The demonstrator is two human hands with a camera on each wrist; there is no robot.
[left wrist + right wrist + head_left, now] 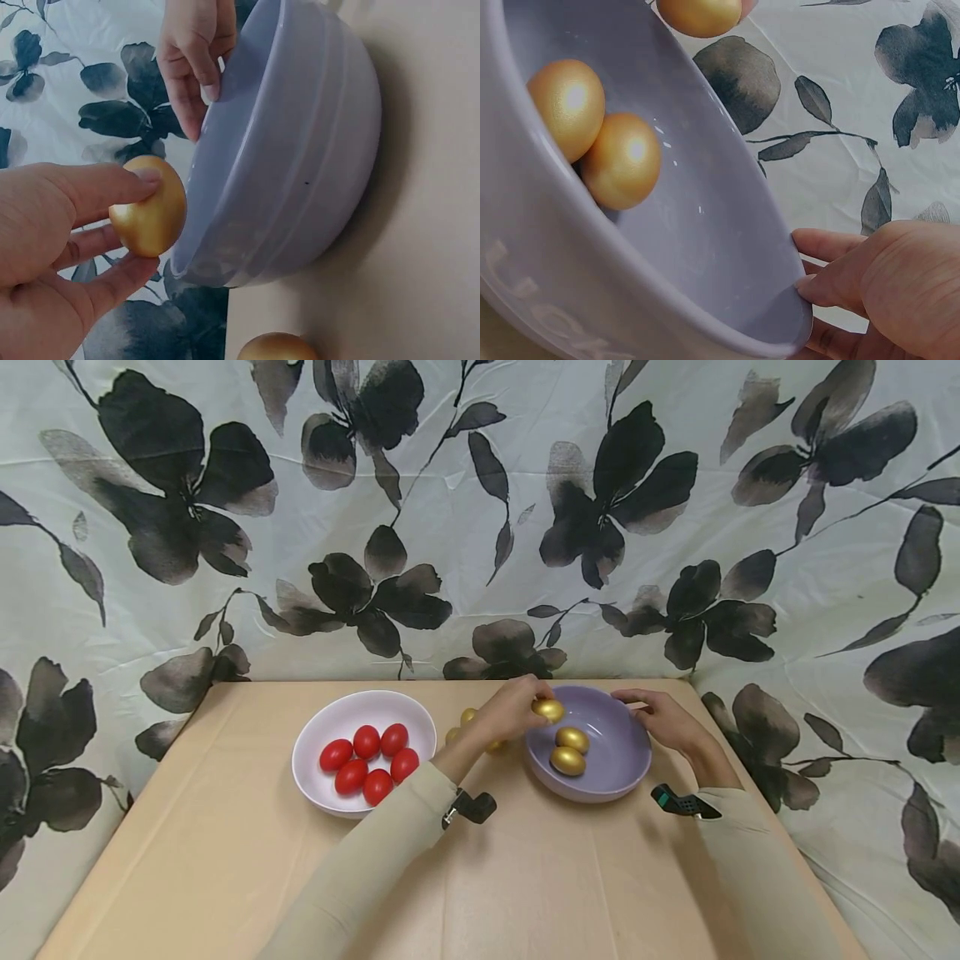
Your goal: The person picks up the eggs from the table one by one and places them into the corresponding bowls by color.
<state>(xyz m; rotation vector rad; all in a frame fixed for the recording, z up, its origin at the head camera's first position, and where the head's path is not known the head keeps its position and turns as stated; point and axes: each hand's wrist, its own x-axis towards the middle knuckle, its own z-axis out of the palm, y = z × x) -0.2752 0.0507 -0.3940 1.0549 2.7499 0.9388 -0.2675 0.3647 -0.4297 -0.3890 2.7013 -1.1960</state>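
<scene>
My left hand (pixel 510 712) pinches a golden egg (pixel 549 709) between thumb and fingers, above the left far rim of the purple bowl (pixel 618 777). In the left wrist view the held egg (pixel 148 206) is just outside the rim. Two more golden eggs (pixel 621 160) lie touching each other inside the bowl. My right hand (pixel 666 720) holds the bowl's right rim, its thumb on the inner side and fingers outside. Several golden eggs (pixel 468 716) sit on the table behind my left hand, partly hidden by it.
Left of the purple bowl stands a white bowl (pixel 302 768) holding several red eggs (pixel 351 777); my left forearm partly covers its near right side. Both bowls are on a light wooden table (pixel 187 860). A floral cloth (pixel 480 527) hangs behind it.
</scene>
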